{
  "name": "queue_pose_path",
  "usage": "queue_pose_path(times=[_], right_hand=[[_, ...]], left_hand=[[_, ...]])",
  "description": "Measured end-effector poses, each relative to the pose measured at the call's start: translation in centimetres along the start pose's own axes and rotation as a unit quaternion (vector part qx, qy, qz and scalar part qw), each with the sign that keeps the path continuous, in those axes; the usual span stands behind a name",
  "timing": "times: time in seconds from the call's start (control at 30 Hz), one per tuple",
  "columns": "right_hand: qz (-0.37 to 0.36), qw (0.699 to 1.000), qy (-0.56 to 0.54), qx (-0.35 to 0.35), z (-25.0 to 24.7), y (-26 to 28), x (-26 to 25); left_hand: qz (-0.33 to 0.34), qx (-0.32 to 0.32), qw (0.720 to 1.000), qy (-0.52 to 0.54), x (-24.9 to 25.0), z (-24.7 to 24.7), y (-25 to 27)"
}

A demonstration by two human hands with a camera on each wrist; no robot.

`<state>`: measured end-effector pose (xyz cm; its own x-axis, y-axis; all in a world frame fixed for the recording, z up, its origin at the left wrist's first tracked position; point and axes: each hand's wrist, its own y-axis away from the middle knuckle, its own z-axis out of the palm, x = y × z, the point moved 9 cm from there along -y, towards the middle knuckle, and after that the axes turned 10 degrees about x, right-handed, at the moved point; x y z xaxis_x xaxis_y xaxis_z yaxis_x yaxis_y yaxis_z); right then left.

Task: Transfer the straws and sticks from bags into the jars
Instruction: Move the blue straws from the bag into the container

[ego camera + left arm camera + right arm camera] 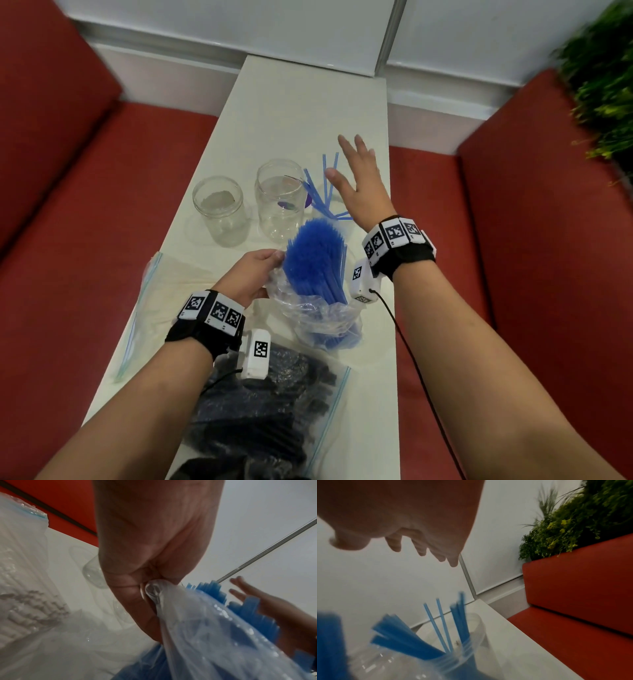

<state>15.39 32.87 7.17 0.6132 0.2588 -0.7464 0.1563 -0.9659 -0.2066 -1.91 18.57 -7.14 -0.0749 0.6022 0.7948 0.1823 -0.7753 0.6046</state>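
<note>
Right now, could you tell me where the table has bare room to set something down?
The far end of the table, beyond the jars. Nearer, the bags and both hands crowd it.

Three jars point(219, 209) – three bags point(318, 315), two hands point(253, 274)

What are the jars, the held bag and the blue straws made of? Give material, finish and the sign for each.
Jars: clear and glossy, thick rims, probably glass; rigid plastic is possible.
Bag: thin clear plastic film, shiny, crinkling where the left hand pinches it.
Blue straws: likely plastic, smooth, slightly translucent, thin straight tubes.
</note>
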Motion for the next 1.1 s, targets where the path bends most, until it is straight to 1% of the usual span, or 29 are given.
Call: queue_pose_path(times=[0.07, 0.13, 0.23, 0.3, 0.33, 0.37, 0.43, 0.5, 0.6, 0.67, 0.77, 0.87, 0.9, 0.97, 1.03, 1.1], right_hand=[[-0.002, 0.996, -0.066, 0.068, -2.3, 1.3, -0.4], [0.044, 0.990, -0.104, 0.089, -3.0, 3.5, 0.8], [0.125, 0.978, -0.150, 0.072, -1.7, 7.9, 3.4], [0.172, 0.961, -0.213, 0.038, 0.2, 10.9, 4.6], [0.183, 0.955, -0.233, 0.019, 1.2, 12.2, 4.8], [0.186, 0.954, -0.235, -0.002, 2.1, 13.5, 4.9], [0.179, 0.961, -0.206, -0.040, 3.7, 15.5, 4.8], [0.175, 0.967, -0.179, -0.052, 4.6, 17.0, 4.6], [0.176, 0.975, -0.134, -0.025, 4.5, 17.6, 4.7], [0.170, 0.978, -0.117, -0.027, 4.5, 17.8, 4.5], [0.169, 0.977, -0.123, -0.031, 4.1, 17.5, 3.9], [0.157, 0.978, -0.136, 0.012, 2.5, 16.8, 3.1], [0.158, 0.977, -0.141, 0.010, 2.4, 16.8, 3.0], [0.160, 0.976, -0.142, -0.032, 3.1, 17.3, 2.8], [0.150, 0.982, -0.085, -0.078, 4.2, 18.1, 3.1], [0.152, 0.983, -0.067, -0.076, 4.7, 18.5, 3.6]], left_hand=[[0.003, 0.008, 1.000, -0.004, 0.1, -0.3, 0.4], [0.006, 0.015, 1.000, -0.007, 0.1, -0.4, 0.8], [0.010, 0.019, 1.000, -0.011, -0.1, -0.6, 1.7], [0.017, 0.019, 1.000, -0.016, -0.2, -0.6, 2.2], [0.023, 0.018, 0.999, -0.018, -0.2, -0.5, 2.4], [0.029, 0.017, 0.999, -0.021, -0.3, -0.4, 2.6], [0.037, 0.015, 0.999, -0.031, -0.4, -0.1, 3.0], [0.042, 0.015, 0.998, -0.036, -0.6, 0.0, 3.4], [0.040, 0.018, 0.998, -0.041, -0.9, -0.4, 3.9], [0.036, 0.019, 0.998, -0.043, -1.1, -0.7, 4.2], [0.031, 0.014, 0.999, -0.033, -1.2, -0.8, 4.5], [0.026, 0.003, 1.000, -0.015, -1.1, -0.7, 4.8], [0.026, 0.000, 1.000, -0.014, -1.1, -0.7, 4.8], [0.030, -0.003, 0.999, -0.016, -1.1, -0.6, 4.9], [0.033, 0.001, 0.999, -0.023, -1.2, -0.7, 4.9], [0.033, 0.014, 0.999, -0.030, -1.3, -1.0, 4.7]])
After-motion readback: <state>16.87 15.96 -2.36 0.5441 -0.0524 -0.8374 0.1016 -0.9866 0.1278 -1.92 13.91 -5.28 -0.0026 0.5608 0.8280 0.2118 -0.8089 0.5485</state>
